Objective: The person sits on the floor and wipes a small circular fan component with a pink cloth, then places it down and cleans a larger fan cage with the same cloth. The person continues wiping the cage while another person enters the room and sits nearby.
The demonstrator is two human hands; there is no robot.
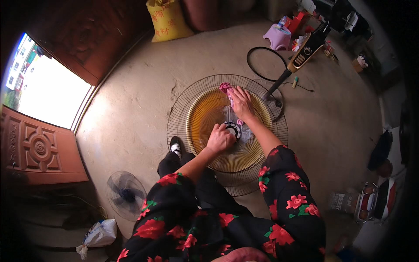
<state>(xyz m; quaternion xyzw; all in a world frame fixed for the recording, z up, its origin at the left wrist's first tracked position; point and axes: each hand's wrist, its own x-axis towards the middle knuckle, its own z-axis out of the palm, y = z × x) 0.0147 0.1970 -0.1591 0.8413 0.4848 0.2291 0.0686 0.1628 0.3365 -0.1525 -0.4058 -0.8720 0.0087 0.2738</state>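
Observation:
A round wire fan guard (178,108) lies flat across a wide gold-coloured basin (193,113), its outer wires reaching past the basin's rim. My left hand (221,139) has its fingers curled at the dark centre ring (233,129) of the guard and grips it there. Farther from me, my right hand (241,103) holds a wet-looking pink cloth (226,87) pressed against the wires. Part of the cloth is hidden under the palm, and a bit of pink shows below the wrist. The basin's contents are hard to make out through the wires.
A fan stand (302,55) with a control panel tilts beyond the basin, near a black hoop (249,62) and a small brush (295,82). Farther off are a pink stool (278,36) and yellow sack (168,21). A fan (126,195) stands left, near a carved door (41,147).

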